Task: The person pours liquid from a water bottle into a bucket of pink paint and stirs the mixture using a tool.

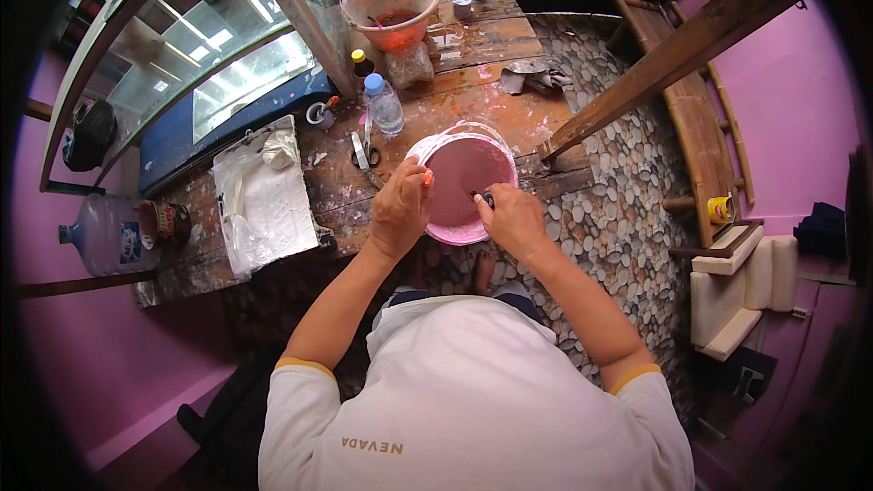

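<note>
A white bucket [462, 240] with a pink-smeared rim stands at the table's near edge, with pink paint [459, 177] inside. My left hand [400, 209] is closed at the bucket's left rim, around a small orange object [427, 178] whose kind I cannot make out. Over the bucket's right side, my right hand [515, 223] grips a black handle [488, 199]; the tool's far end is hard to make out against the paint. Scissors [366, 151] lie on the table left of the bucket, near a clear bottle [384, 107] with a blue cap.
The paint-stained wooden table [496, 41] carries a stained basin [391, 9], a small paint cup [462, 5], a grey rag [535, 77] and a white plastic-covered board [264, 200]. A glass case [209, 45] stands left. A wooden post [673, 55] slants at right, before a bamboo bench [696, 136].
</note>
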### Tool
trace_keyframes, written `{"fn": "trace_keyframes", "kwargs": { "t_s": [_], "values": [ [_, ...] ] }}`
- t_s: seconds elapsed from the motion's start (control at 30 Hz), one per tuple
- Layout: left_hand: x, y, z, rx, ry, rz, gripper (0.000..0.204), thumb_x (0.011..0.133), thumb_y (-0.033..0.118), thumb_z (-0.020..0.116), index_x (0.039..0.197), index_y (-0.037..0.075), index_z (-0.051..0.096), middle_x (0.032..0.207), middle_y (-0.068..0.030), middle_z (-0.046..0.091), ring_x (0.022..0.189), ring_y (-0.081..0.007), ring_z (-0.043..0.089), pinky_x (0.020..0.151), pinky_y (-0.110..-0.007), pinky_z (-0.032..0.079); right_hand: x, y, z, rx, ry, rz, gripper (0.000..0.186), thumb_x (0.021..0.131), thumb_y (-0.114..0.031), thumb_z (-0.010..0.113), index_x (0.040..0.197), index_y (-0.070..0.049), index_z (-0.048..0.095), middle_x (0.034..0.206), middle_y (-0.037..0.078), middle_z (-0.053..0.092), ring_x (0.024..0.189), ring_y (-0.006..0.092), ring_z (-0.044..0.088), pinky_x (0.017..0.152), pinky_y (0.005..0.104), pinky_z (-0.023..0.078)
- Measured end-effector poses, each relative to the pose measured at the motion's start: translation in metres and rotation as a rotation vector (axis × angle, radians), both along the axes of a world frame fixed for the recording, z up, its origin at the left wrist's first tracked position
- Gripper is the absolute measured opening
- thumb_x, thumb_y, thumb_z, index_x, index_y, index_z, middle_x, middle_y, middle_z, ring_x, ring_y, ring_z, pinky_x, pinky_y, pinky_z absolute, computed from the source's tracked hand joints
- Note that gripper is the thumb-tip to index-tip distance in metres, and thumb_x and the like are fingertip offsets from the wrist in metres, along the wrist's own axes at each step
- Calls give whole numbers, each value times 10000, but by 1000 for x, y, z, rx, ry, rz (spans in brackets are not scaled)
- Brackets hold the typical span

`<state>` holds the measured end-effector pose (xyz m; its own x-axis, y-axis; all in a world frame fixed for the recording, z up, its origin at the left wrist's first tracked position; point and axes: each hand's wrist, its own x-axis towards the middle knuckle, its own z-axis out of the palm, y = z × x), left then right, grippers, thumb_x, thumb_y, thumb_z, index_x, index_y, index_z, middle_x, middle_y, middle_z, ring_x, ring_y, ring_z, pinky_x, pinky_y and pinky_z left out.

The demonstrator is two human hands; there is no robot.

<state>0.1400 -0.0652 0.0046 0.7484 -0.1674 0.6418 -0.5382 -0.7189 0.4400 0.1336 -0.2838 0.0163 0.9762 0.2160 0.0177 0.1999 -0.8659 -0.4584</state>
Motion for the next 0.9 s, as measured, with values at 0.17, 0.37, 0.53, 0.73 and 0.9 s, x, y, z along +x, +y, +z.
{"fn": "trace_keyframes", "kwargs": {
  "t_s": [0.17,0.37,0.53,0.73,0.9],
  "values": [
    [-3,-2,1,-3,-3,-5,221,903,49,718,1043,23,549,1113,-174,677,1025,-361,713,819,-404,598,-3,6,1,150,116,-74,315,932,-314,680,963,-5,732,874,218,724,815,411,708,750,490,564],
    [-6,0,1,-27,-7,-15,222,903,48,717,1049,29,550,1107,-172,679,1015,-362,714,818,-407,598,0,-16,6,495,222,-225,350,942,-342,699,965,4,737,754,208,690,714,373,685,681,441,524],
    [-9,-3,2,-25,5,-21,206,914,51,706,1045,28,549,1092,-170,683,1010,-355,716,815,-405,598,-7,-24,37,482,199,-256,331,953,-318,688,973,8,737,785,198,707,739,369,696,704,429,536],
    [-6,-4,0,-22,-21,-33,209,904,47,711,1038,31,551,1101,-171,685,1003,-356,719,810,-412,598,-10,-26,22,208,-141,-132,268,941,-268,700,1024,-15,727,909,162,714,839,341,700,766,428,557],
    [-6,0,-7,-60,-12,-29,245,881,33,724,1054,33,550,1089,-165,685,1031,-360,713,827,-424,595,-16,-11,1,53,-297,5,214,926,-242,705,1021,-50,703,912,121,676,861,308,678,760,426,558]
  ]
}}
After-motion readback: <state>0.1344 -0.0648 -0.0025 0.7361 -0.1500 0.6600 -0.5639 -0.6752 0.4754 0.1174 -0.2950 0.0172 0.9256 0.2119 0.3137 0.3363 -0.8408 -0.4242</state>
